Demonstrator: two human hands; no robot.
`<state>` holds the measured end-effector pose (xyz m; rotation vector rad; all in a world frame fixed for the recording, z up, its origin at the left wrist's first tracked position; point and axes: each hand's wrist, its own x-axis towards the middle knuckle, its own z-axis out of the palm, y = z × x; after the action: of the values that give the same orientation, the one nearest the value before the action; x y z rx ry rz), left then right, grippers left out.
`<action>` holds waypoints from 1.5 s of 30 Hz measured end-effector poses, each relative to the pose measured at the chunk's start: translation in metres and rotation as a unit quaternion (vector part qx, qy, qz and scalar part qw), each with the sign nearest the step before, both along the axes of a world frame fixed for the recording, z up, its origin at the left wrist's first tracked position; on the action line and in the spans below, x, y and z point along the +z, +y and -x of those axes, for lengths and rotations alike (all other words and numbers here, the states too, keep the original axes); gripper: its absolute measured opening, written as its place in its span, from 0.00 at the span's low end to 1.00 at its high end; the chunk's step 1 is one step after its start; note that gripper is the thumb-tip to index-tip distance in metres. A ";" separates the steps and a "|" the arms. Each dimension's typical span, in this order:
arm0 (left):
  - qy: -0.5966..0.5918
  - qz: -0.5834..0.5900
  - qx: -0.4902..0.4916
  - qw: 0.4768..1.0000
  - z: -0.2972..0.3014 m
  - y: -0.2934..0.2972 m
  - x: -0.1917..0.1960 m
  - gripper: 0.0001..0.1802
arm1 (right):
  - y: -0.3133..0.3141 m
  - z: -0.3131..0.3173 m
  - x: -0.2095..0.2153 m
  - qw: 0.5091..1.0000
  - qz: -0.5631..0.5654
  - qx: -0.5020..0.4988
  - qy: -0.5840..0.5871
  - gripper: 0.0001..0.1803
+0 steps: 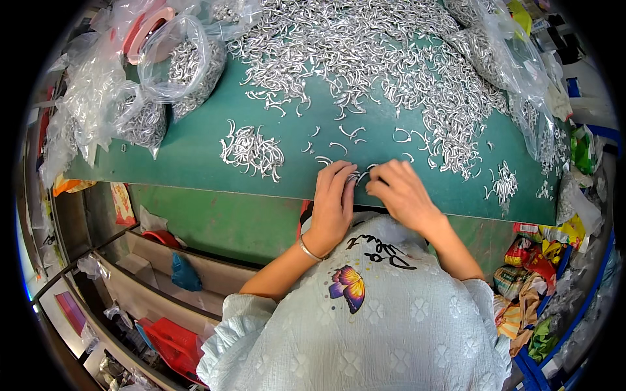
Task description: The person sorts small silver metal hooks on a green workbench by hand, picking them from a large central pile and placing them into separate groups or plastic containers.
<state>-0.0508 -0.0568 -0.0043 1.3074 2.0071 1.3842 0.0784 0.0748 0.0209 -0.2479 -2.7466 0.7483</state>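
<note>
Resting at the near edge of the green surface [195,156], the left hand [332,202] and right hand [401,192] are pressed close, fingers pinching small metal hooks [357,176]. A small pile [252,152] lies left; a large heap [365,52] is spread beyond, bags [186,65] alongside.

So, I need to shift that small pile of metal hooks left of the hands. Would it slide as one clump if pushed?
Probably partly. The small pile looks tangled, curved hooks interlocking, so much may drag together. Loose hooks at its edge would likely scatter on the smooth green table. Each piece looks thin and stiff, likely light.
</note>
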 end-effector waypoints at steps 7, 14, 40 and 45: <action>0.114 0.029 -0.050 0.992 -0.004 -0.002 0.006 0.25 | 0.008 0.011 0.000 0.994 0.025 -0.093 0.059 0.10; 0.120 -0.011 -0.035 0.992 -0.010 0.005 -0.012 0.14 | 0.038 -0.001 -0.002 0.970 -0.095 -0.218 -0.042 0.07; 0.078 -0.049 -0.016 0.996 -0.016 0.014 -0.006 0.16 | 0.018 -0.003 0.017 0.983 0.101 -0.141 -0.054 0.12; 0.098 -0.072 0.031 0.992 -0.003 -0.006 0.002 0.18 | 0.008 0.027 0.008 0.985 0.146 -0.093 -0.018 0.16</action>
<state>-0.0478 -0.0628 -0.0027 1.5062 2.1250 1.5049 0.0511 0.0826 0.0284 -0.5759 -2.5908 1.1013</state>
